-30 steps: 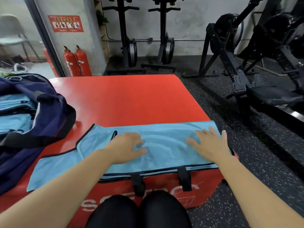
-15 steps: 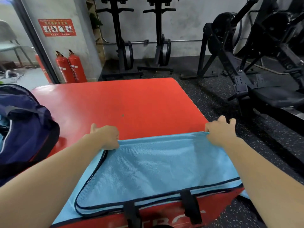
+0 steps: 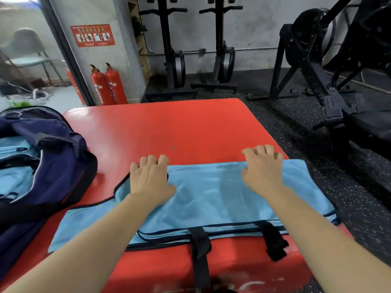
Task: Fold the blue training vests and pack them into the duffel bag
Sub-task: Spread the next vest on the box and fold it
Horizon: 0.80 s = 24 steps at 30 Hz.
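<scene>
Since the navy duffel bag (image 3: pixel 53 157) lies open on the left end of the red padded box (image 3: pixel 169 127), with folded vests (image 3: pixel 14 180) showing inside it, we judge the packing to be partly done and one more garment to be in hand. That garment, the blue training vest (image 3: pixel 211 193), is spread along the near edge of the box, its left end reaching toward the bag and its right end at the box's right edge. Two black straps (image 3: pixel 200 242) hang from it down the near face of the box.

We read the step as a fold taken from the vest's far edge. To do it well, we would lift both grip points together and level. We would carry the far edge straight toward the near side of the box and lay it flush along the dark piping. Then we would press the crease flat from the middle outward. The cloth looks thin and limp, so an uneven pull would skew the layers underneath.

The left hand (image 3: pixel 150 178) sits palm down at the far edge of the vest, near the middle of the box, its fingers curled over the hem and gripping it. The right hand (image 3: pixel 262 168) is at the same far edge, toward the right side of the box. Its fingers are bent over the cloth and its thumb is against it, so it seems to pinch the hem. Both forearms reach in from the near side, about parallel.
</scene>
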### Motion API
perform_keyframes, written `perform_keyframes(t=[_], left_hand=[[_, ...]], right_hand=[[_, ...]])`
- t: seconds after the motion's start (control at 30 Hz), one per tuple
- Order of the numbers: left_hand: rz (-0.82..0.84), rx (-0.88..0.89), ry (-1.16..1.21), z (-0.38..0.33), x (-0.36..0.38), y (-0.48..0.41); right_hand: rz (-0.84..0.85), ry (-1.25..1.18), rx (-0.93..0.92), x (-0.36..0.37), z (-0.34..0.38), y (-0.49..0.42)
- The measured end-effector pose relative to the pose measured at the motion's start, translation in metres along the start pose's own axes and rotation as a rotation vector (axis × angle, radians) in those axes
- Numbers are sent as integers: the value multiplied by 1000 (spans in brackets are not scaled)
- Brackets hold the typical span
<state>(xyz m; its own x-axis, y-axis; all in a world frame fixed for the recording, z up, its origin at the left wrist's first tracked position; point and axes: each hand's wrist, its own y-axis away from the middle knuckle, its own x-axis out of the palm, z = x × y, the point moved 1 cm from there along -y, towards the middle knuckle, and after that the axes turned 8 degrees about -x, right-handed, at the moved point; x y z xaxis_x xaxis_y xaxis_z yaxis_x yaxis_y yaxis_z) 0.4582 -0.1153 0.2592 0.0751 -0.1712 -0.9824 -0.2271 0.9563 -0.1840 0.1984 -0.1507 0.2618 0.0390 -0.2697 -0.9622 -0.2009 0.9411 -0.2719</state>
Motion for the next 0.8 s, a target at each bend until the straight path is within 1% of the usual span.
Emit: perform_keyframes(t=[0.07,0.17,0.23,0.3,0.37,0.47,0.53,0.6,0.67,0.7,0.8], left_hand=[[39,-56,-33,5,-1,18],[101,-113,-14,15,-6,30],[123,-125,66,26,-8,37],[118,-179,229,41,-12,46],[76,-295,455,63,-22,57],[24,-518,829,110,-26,78],[50,-629,934,141,-23,98],[136,-719,1045,165,-15,116],[220,-763,1197,177,-13,126],[247,-752,1224,181,-15,128],[255,-684,1169,186,-16,125]], right_hand=[[74,-86,-97,-10,49,15],[195,-158,-203,-16,113,46],[279,-172,-233,-13,142,68],[341,-190,-220,-7,158,84],[345,-203,-203,-3,162,91],[349,-188,-201,-3,161,94],[377,-171,-180,-6,165,96],[404,-136,-159,-10,170,96],[388,-91,-148,-16,178,96],[366,-73,-149,-20,183,96],[303,-118,-209,-29,207,102]])
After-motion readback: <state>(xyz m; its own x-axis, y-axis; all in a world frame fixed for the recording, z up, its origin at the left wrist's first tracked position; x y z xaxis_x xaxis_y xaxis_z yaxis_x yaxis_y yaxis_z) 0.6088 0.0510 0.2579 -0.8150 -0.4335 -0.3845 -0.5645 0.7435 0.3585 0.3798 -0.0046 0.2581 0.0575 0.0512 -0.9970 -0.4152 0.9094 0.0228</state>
